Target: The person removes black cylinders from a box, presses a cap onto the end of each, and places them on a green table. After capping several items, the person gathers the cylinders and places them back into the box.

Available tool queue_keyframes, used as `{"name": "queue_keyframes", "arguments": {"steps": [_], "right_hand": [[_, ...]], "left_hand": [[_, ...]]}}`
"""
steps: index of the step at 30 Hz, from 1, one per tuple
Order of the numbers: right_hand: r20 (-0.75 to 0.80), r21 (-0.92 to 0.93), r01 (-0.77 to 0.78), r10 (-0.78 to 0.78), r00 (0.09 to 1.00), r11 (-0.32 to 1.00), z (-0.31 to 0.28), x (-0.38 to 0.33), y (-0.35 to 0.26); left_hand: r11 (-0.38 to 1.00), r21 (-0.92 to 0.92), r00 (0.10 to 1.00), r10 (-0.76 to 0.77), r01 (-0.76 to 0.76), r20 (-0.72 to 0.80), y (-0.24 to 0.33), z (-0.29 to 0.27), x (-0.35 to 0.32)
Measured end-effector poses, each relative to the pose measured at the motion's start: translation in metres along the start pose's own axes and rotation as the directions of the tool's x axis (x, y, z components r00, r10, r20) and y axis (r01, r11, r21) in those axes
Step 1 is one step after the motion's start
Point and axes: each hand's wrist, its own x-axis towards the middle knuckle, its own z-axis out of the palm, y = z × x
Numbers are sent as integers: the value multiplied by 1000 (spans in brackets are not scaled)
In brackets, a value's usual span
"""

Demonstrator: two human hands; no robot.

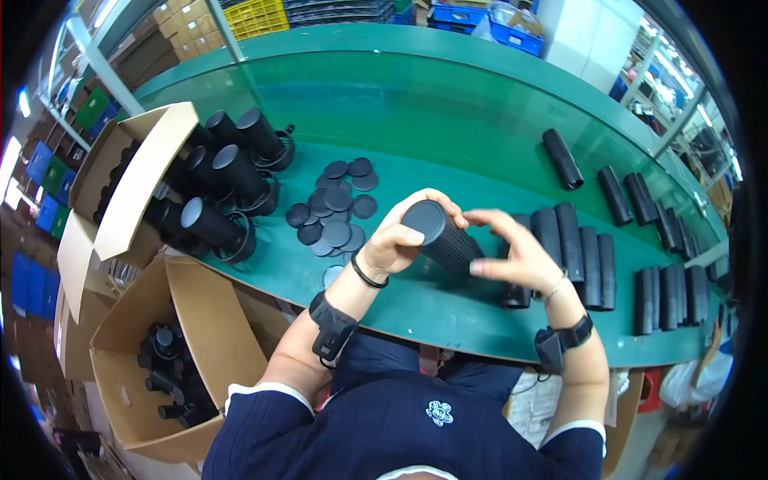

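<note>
Over the green bench I hold a tilted black cylinder [454, 246] with ribbed sides and a smooth round end facing up to the left. My left hand [394, 240] is wrapped round its upper part, thumb at the rim of that end. On its other side my right hand [516, 252] has fingers and thumb spread apart; the thumb tip is at the cylinder's lower side, and whether it touches cannot be made out. Loose flat black discs [337, 234] lie left of my hands. Black tubes [570, 240] lie in a row just right of my right hand.
Black cylindrical assemblies with ring bases [232, 176] stand at the left, beside an open carton [144, 192]. A lower carton [212, 320] holds more black parts. Further tubes [670, 300] lie at the far right. A green raised panel [384, 100] runs along the bench's back.
</note>
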Motion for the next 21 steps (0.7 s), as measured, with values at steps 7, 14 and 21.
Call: {"name": "queue_keyframes", "arguments": {"steps": [7, 14, 21], "right_hand": [[-67, 279, -273, 302, 951, 921, -24, -8, -3], [-511, -432, -593, 357, 782, 679, -110, 60, 137], [-460, -606, -612, 404, 790, 508, -122, 61, 218]], "left_hand": [[932, -358, 912, -100, -54, -397, -15, 4, 39], [137, 863, 872, -125, 487, -472, -132, 27, 88], [749, 416, 853, -397, 515, -339, -101, 35, 74]]}}
